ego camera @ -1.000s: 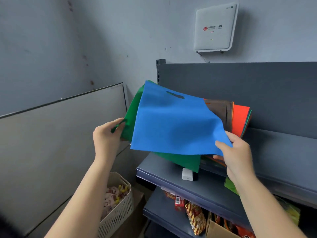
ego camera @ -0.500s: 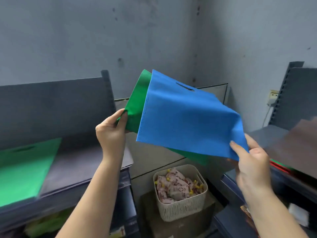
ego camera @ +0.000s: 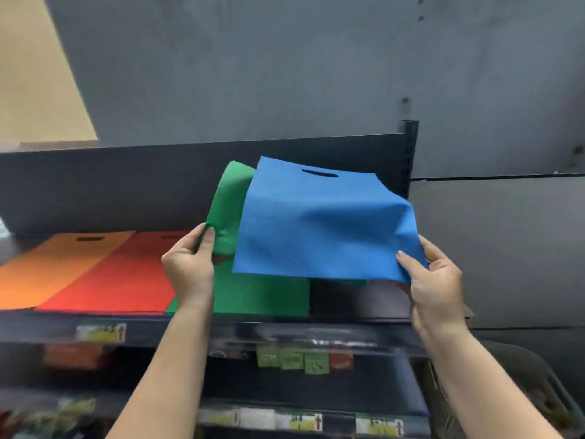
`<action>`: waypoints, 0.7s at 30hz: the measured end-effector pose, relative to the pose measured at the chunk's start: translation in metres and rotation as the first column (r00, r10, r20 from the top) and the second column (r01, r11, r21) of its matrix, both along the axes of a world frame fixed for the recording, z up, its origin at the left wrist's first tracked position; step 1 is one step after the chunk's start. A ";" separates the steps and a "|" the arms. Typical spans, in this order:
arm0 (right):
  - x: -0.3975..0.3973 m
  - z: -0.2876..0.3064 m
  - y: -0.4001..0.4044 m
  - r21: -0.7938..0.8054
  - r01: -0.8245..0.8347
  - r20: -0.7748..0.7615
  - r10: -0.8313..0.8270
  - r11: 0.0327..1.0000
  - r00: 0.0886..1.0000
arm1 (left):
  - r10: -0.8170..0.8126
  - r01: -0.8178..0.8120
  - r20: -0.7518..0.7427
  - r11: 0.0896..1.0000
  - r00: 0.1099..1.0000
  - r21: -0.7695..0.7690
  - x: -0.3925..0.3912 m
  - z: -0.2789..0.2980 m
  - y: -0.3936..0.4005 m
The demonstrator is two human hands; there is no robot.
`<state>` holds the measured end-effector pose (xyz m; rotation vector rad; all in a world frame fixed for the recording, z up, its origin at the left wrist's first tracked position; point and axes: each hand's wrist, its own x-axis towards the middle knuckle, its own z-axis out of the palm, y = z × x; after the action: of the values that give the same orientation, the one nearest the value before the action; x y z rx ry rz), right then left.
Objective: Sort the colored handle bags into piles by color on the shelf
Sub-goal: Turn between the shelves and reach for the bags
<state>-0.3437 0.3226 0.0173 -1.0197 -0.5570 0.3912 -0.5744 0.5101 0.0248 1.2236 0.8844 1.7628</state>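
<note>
The blue bag (ego camera: 323,223) is held up in front of the dark shelf (ego camera: 354,324), its cut-out handle slot toward the back panel (ego camera: 110,185). The right hand (ego camera: 433,286) pinches its lower right corner, thumb on top and fingers curled beneath, so this grip is closed on the blue fabric. Behind and to the left of it a green bag (ego camera: 229,201) is also lifted, partly covered by the blue one. The left hand (ego camera: 190,264) grips the green bag's left edge between thumb and curled fingers; this grip is closed on that bag.

On the shelf surface below, three lots of bags lie flat side by side: an orange pile (ego camera: 53,267) at the far left, a red pile (ego camera: 123,274) touching it on its right, and a green pile (ego camera: 262,296) next along, directly under the raised bags. The part of the shelf to the right of the green pile is dark and I cannot tell what lies there.

Lower shelves (ego camera: 310,407) carry blurred packaged goods and yellow price labels (ego camera: 101,332) along their front edges. A grey wall (ego camera: 285,74) rises behind.
</note>
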 end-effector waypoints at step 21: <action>-0.071 -0.057 0.034 -0.431 -0.157 0.091 0.217 0.888 0.972 | -0.015 -0.232 -0.806 0.954 0.592 -0.188 -0.095 -0.053 -0.026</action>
<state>-0.4147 0.3565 -0.0398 -1.4235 -0.7169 0.6359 -0.6697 0.4841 -0.0284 1.8297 1.6939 1.0343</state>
